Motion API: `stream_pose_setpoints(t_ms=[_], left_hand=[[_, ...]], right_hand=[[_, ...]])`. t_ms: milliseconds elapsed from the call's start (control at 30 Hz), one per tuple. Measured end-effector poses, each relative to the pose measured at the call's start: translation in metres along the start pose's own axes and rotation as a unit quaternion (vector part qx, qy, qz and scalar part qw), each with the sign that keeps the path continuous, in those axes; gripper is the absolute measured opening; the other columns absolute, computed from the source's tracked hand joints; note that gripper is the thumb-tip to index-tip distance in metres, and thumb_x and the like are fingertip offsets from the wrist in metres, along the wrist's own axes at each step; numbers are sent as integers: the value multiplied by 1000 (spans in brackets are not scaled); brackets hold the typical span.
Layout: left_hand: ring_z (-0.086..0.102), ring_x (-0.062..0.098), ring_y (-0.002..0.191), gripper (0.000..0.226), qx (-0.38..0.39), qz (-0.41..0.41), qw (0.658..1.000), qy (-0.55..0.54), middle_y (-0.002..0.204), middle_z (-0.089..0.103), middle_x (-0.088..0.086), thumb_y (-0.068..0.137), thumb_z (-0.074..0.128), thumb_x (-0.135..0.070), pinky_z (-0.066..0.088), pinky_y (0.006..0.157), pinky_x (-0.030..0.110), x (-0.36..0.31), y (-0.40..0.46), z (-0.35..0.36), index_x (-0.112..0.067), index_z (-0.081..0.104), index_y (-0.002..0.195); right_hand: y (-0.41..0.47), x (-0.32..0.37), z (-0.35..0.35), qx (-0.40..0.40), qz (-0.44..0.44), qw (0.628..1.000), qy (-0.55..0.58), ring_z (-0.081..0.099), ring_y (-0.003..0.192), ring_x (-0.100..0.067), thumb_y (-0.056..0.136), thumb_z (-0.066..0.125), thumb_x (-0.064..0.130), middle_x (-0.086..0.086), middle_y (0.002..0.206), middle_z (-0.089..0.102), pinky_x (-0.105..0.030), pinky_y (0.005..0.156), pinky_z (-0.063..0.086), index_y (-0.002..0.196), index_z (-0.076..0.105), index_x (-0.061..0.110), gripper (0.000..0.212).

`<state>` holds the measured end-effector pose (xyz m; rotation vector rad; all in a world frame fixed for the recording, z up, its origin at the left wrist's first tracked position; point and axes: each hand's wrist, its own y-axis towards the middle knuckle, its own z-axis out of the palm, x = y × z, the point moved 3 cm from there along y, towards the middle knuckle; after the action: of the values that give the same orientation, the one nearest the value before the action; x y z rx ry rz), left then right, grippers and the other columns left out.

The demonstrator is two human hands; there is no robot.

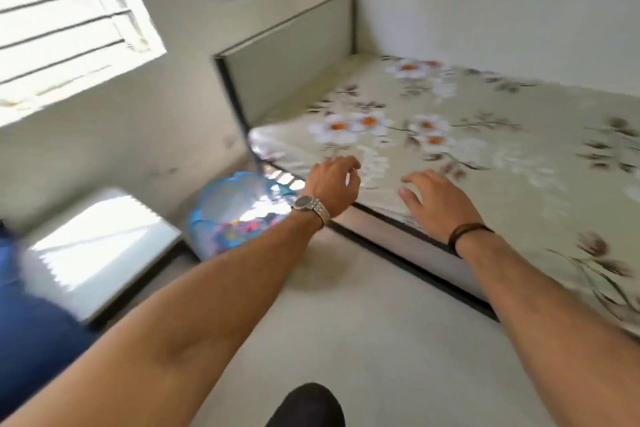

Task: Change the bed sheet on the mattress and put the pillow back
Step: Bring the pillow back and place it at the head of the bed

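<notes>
A pale green floral bed sheet [485, 156] with white and orange flowers covers the mattress in the right half of the view. The bed frame's dark side rail [408, 260] runs under its near edge. My left hand [334, 180], with a watch on its wrist, hovers over the near edge of the sheet with loosely curled fingers and holds nothing. My right hand [433, 201], with a dark band on its wrist, reaches over the same edge with spread fingers, at or just above the sheet. No pillow is in view.
A grey headboard [294, 55] stands against the far wall. A blue mesh basket [239, 208] with colourful cloth sits on the floor beside the bed corner. A low white table [100, 253] is at the left, below a window [65, 21]. Something blue [31, 333] shows at the left edge.
</notes>
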<state>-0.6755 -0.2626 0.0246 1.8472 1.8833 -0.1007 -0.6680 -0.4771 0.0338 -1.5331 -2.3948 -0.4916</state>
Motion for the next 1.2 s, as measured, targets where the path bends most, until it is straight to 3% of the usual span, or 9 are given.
stream_pose_setpoints(t_ms=[167,300,433,633,733,867,1033,1133,1200], left_hand=[[69,33,95,28,-11,-206,978,6,98,76,4,88,50,-24,54,83,38,116,-72,-183,-22,72,105],[69,31,91,23,-20,-363,931,-4,97,76,5,92,52,-24,55,81,36,198,-157,-304,-26,70,107],[66,21,81,23,-56,-486,872,-33,95,72,-4,92,47,-31,57,78,36,290,-253,-375,-32,66,105],[65,23,102,27,-85,-635,759,-115,113,69,-3,92,49,-32,54,93,39,460,-371,-400,-29,62,115],[49,31,130,47,-74,-694,705,-127,141,53,5,94,55,-34,40,111,47,547,-416,-394,-21,50,138],[27,35,147,79,-116,-765,623,-113,163,27,8,91,64,-41,27,118,52,643,-477,-391,-18,28,158],[24,34,152,98,-143,-826,499,-219,167,21,11,88,64,-60,20,125,45,730,-545,-363,-15,18,162],[28,29,152,97,-174,-815,456,-314,167,23,4,92,61,-60,22,123,40,752,-552,-350,-16,13,163],[32,26,150,92,-193,-813,433,-338,165,29,2,93,61,-59,24,120,37,756,-548,-350,-15,19,162]], right_hand=[[24,183,-17,117,-64,989,64,60,119,-32,101,57,34,-10,129,64,-39,98,48,128,66,15,34],[33,331,-19,227,-140,960,90,61,120,-31,100,61,32,-12,127,68,-36,101,43,124,69,12,32],[39,451,25,298,-172,934,92,63,118,-31,94,53,46,-11,127,68,-41,104,47,123,69,17,44],[30,602,161,417,-184,887,70,58,125,-24,100,59,43,-6,142,58,-36,108,43,137,60,18,45],[26,671,252,476,-149,865,61,51,134,-27,101,57,45,-8,152,47,-36,112,38,147,50,15,55],[25,748,360,503,-85,855,95,42,143,-27,101,58,43,-9,161,34,-37,115,33,154,39,14,64],[25,780,465,536,69,830,137,46,141,-27,92,65,53,-3,161,37,-40,113,40,158,31,16,83],[28,778,506,546,128,808,181,51,139,-22,62,74,83,4,155,47,-48,115,43,155,35,23,117],[30,780,517,558,158,789,204,51,136,-16,61,76,84,11,151,50,-45,116,41,153,42,26,114]])
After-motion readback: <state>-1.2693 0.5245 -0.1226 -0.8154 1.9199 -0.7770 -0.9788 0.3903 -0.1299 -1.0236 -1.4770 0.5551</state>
